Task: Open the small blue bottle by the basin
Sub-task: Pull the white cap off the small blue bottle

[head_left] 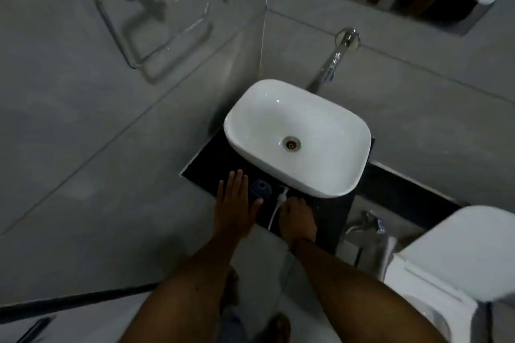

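The small blue bottle (261, 189) stands on the black counter (203, 167) just in front of the white basin (328, 175). Seen from above, its round top shows a dark hole in the middle. My left hand (234, 203) lies flat and open just left of the bottle, thumb reaching toward its near side. My right hand (298, 217) is curled to the right of the bottle, shut on a white pump head (282, 196). The pump's thin white tube (273, 218) trails toward me, outside the bottle.
A chrome tap (331, 64) juts from the tiled wall over the basin. A chrome towel ring (156, 36) hangs on the left wall. A white toilet (459, 259) stands at the right, with a chrome spray fitting (367, 224) beside it. My feet show on the floor below.
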The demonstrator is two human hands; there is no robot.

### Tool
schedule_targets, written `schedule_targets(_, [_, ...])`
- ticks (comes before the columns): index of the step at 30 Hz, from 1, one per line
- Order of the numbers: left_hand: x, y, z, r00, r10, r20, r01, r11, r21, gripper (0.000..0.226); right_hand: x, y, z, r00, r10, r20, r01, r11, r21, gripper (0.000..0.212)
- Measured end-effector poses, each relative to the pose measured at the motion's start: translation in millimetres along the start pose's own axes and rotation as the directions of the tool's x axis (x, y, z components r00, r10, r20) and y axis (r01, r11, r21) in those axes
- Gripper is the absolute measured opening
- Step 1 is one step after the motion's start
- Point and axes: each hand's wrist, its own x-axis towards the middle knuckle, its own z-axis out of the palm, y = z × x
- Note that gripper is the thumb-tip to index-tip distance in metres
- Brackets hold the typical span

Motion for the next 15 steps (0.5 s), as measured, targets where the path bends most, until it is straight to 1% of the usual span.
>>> schedule_targets(2, [11, -5, 11, 0.997, -0.030, 0.068, 0.034, 0.998, -0.052, 0.088, 16, -5, 8, 0.983, 0.183, 0.004, -0.183, 0.975, 0.123, 0.032])
schedule_targets(4, [19, -10, 20, 0.996, -0.028, 0.090, 0.035, 0.996, -0.078, 0.096, 29, -12, 9, 0.953, 0.304, 0.003, -0.298, 0.933, 0.200, 0.034])
schedule_targets(7, [32, -11, 31, 0.994, -0.020, 0.103, 0.036, 0.986, -0.161, 0.099, 52, -22, 16, 0.912, 0.409, 0.025, -0.400, 0.874, 0.276, 0.041])
schedule_targets(9, [37, -11, 35, 0.998, 0.006, 0.062, 0.006, 0.981, -0.196, 0.095, 60, -26, 20, 0.891, 0.452, 0.032, -0.441, 0.849, 0.292, 0.042])
schedule_targets(11, [41, -13, 41, 0.999, 0.017, 0.046, -0.006, 0.975, -0.222, 0.090, 66, -28, 26, 0.878, 0.478, 0.021, -0.463, 0.836, 0.295, 0.037])
schedule_targets(13, [41, -13, 46, 0.999, 0.019, 0.038, -0.009, 0.969, -0.247, 0.086, 67, -31, 30, 0.883, 0.469, 0.006, -0.450, 0.843, 0.294, 0.033])
schedule_targets(15, [42, -15, 51, 0.999, 0.017, 0.036, -0.007, 0.962, -0.272, 0.085, 66, -29, 31, 0.903, 0.429, 0.001, -0.412, 0.867, 0.280, 0.032])
